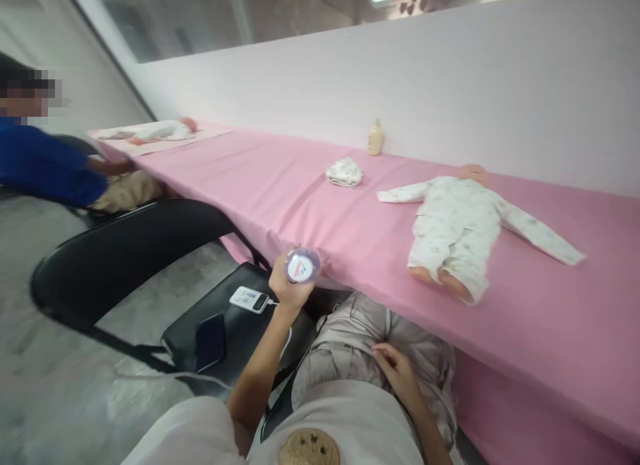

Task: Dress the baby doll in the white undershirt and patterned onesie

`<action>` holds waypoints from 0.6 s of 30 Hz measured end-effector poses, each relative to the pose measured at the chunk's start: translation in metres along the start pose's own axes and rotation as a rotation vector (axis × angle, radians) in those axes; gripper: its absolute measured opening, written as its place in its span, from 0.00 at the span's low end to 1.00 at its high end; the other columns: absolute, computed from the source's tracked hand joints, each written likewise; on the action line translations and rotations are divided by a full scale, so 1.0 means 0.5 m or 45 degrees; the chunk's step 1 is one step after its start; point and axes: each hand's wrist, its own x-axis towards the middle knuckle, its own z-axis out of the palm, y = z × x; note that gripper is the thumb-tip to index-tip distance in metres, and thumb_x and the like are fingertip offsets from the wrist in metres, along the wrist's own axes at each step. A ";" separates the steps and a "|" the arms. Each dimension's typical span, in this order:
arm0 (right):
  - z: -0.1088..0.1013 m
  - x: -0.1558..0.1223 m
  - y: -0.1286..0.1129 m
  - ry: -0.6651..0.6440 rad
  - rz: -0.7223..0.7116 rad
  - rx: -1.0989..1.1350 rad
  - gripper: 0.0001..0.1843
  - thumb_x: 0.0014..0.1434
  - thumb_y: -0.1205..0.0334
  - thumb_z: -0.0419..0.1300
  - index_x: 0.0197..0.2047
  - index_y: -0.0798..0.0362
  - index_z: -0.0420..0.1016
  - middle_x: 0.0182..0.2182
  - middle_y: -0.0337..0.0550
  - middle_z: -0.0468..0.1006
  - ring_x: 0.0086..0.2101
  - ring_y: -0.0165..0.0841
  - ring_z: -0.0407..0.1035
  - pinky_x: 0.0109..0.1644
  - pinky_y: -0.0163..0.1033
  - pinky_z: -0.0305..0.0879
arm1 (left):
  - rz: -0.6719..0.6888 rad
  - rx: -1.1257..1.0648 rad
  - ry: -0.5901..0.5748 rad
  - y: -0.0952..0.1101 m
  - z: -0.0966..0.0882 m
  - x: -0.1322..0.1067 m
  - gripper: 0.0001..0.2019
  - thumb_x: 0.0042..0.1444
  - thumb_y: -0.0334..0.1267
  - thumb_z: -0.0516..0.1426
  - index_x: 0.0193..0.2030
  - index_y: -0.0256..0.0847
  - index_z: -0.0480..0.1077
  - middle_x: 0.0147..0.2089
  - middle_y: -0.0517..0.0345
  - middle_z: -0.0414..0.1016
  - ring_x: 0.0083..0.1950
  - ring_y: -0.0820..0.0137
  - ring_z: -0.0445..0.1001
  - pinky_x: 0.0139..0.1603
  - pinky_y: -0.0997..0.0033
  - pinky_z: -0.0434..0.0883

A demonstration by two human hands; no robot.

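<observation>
One round plastic tub (303,265) in left hand (286,288); right hand (397,370) on creased trousers (345,335).

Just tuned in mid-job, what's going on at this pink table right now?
A seated person holds a small round container in the left hand at the edge of the pink table; the right hand rests on the lap. A baby doll in a white sleepsuit lies untouched on the table, with a folded cloth and a bottle off to its left. Further left, another person sits by a second doll.
</observation>
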 end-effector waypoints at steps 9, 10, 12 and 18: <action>-0.041 0.042 0.054 0.005 0.426 0.398 0.20 0.46 0.43 0.61 0.31 0.54 0.75 0.13 0.31 0.58 0.15 0.28 0.52 0.18 0.34 0.50 | -0.630 0.204 0.595 -0.223 -0.045 0.149 0.29 0.45 0.31 0.63 0.55 0.36 0.60 0.52 0.49 0.71 0.51 0.66 0.72 0.53 0.66 0.68; -0.042 0.044 0.058 0.015 0.434 0.438 0.20 0.46 0.44 0.61 0.31 0.54 0.75 0.14 0.31 0.58 0.15 0.27 0.51 0.18 0.33 0.49 | -0.757 0.317 0.625 -0.251 -0.048 0.154 0.29 0.45 0.30 0.63 0.55 0.36 0.58 0.53 0.49 0.70 0.52 0.66 0.71 0.54 0.66 0.67; -0.043 0.045 0.064 0.022 0.435 0.492 0.19 0.45 0.45 0.62 0.31 0.54 0.74 0.14 0.31 0.59 0.15 0.27 0.52 0.18 0.33 0.48 | -0.937 0.481 0.626 -0.298 -0.058 0.156 0.29 0.44 0.27 0.63 0.53 0.37 0.58 0.53 0.49 0.70 0.54 0.65 0.70 0.55 0.65 0.65; -0.043 0.045 0.080 0.041 0.460 0.638 0.18 0.46 0.47 0.64 0.31 0.53 0.73 0.14 0.31 0.60 0.16 0.27 0.53 0.19 0.33 0.49 | -1.105 0.658 0.466 -0.389 -0.139 0.133 0.25 0.33 0.23 0.66 0.38 0.37 0.60 0.42 0.46 0.73 0.50 0.53 0.72 0.51 0.51 0.65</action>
